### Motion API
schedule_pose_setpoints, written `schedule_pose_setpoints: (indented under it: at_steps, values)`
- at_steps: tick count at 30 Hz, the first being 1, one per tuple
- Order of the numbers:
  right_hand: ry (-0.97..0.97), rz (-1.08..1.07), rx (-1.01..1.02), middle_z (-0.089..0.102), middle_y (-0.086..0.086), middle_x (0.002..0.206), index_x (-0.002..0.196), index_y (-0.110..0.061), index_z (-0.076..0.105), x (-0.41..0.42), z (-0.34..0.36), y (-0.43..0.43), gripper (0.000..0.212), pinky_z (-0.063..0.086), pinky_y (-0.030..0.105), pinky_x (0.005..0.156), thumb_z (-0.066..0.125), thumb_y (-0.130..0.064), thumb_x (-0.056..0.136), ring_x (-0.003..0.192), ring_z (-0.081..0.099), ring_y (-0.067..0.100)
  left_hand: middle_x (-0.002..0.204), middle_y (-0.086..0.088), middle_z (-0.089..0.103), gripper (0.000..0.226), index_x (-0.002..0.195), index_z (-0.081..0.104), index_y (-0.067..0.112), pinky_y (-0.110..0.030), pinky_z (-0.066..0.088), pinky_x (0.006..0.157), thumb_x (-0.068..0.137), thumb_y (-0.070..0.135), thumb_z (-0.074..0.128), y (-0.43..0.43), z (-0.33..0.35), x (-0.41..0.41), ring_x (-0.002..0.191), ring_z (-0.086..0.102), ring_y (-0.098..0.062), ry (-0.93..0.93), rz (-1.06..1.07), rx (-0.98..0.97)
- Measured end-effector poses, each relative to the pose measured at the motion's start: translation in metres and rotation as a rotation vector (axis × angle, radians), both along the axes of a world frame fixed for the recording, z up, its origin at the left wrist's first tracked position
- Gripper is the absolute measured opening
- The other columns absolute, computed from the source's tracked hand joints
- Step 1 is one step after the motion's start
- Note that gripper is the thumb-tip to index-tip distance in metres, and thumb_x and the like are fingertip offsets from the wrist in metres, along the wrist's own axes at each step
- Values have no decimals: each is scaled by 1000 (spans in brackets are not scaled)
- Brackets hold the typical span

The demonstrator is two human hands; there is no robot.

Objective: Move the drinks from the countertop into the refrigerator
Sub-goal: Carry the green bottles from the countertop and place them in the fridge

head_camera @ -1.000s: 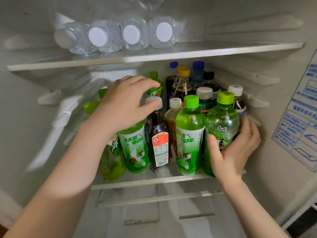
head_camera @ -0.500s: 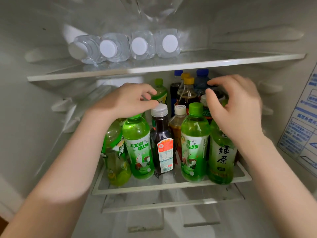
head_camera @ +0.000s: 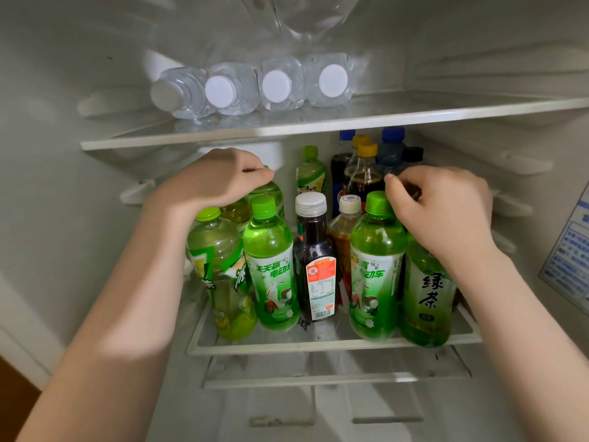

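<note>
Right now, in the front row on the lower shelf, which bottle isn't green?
The dark bottle in the middle, with a white cap and a red-and-white label. The other four bottles, two on each side of it, are green.

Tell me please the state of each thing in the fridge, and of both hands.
Water bottles: capped, lying on the upper shelf.
Dark bottle: capped, upright.
Green bottles flanking it: capped, upright.
Left hand: grips a back green bottle by its top.
Right hand: curled over the green tea bottle; grip hidden.
</note>
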State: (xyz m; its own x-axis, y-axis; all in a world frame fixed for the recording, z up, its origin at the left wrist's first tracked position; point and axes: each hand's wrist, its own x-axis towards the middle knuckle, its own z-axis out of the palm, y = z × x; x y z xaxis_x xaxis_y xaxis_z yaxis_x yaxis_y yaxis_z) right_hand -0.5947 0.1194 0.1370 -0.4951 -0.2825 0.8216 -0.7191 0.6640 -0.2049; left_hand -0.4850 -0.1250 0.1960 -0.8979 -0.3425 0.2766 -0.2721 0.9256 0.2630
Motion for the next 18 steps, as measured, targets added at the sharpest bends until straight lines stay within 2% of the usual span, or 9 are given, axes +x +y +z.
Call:
schedule_pose_setpoints:
  at_steps: [3, 7, 11, 15, 18]
  values:
    - [3, -1, 14, 40, -3, 48, 64, -15, 64, -1, 0, 1, 42, 14, 18, 48, 42, -40, 90, 51, 37, 19, 95, 6, 66, 27, 90, 65, 28, -24, 36, 63, 93, 49, 47, 3, 3, 6, 80, 56, -11, -16, 12, -18]
    - [8, -10, 7, 40, -2, 49, 65, -14, 64, -1, 0, 1, 42, 12, 16, 49, 42, -39, 89, 53, 36, 20, 110, 6, 62, 26, 99, 66, 25, -24, 33, 79, 93, 42, 47, -1, 7, 13, 105, 53, -16, 70, 172, -41]
    - [6, -1, 15, 41, -1, 50, 65, -13, 64, 0, -1, 1, 43, 13, 18, 49, 40, -39, 89, 55, 36, 20, 112, -11, 64, 38, 102, 64, 8, -33, 41, 87, 93, 41, 48, -3, 6, 19, 107, 56, -27, -76, 215, -24]
    - [-6, 13, 11, 42, 0, 53, 68, -13, 65, 0, -1, 2, 42, 16, 27, 49, 39, -40, 88, 58, 37, 20, 124, 1, 58, 31, 111, 62, 25, -25, 34, 84, 88, 45, 54, -8, 1, 14, 112, 52, -20, -82, 238, 2]
    - [-9, 20, 8, 39, -1, 52, 68, -13, 65, 0, 0, 3, 41, 15, 27, 49, 40, -39, 89, 58, 36, 20, 127, -1, 55, 34, 117, 57, 28, -25, 38, 86, 86, 40, 62, -25, 5, -2, 108, 56, -22, -71, 239, 66]
